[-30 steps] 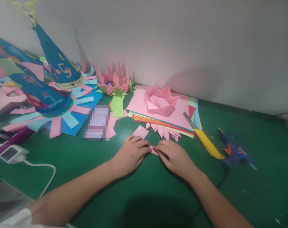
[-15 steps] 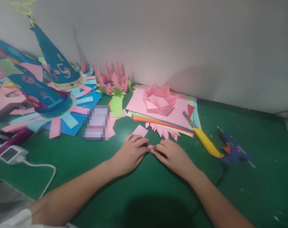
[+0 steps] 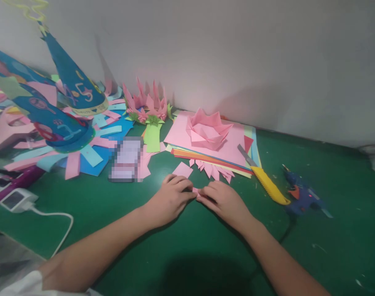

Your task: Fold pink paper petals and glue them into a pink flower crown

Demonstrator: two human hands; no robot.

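Note:
Over the middle of the green table, my left hand (image 3: pixel 175 199) and my right hand (image 3: pixel 220 201) meet, their fingertips pinched on a small piece of pink paper (image 3: pixel 196 190). Most of that paper is hidden by the fingers. Just beyond the hands lie a flat pink paper square (image 3: pixel 183 169) and a cluster of small folded pink paper pieces (image 3: pixel 213 169). Behind these, a large folded pink paper flower (image 3: pixel 208 128) rests on a stack of coloured paper sheets (image 3: pixel 175 130).
A yellow utility knife (image 3: pixel 269 185), blade out, leans on the stack. Beside it lies a blue glue gun (image 3: pixel 307 199), its light red. Leftward are a blurred phone (image 3: pixel 125 160), a pink paper crown (image 3: pixel 148 109), blue cone hats (image 3: pixel 71 74) and a white charger cable (image 3: pixel 71 222).
Both hands keep their pinch on the pink paper at nearly the same spot. The fingers have shifted only slightly, and the view has moved a touch.

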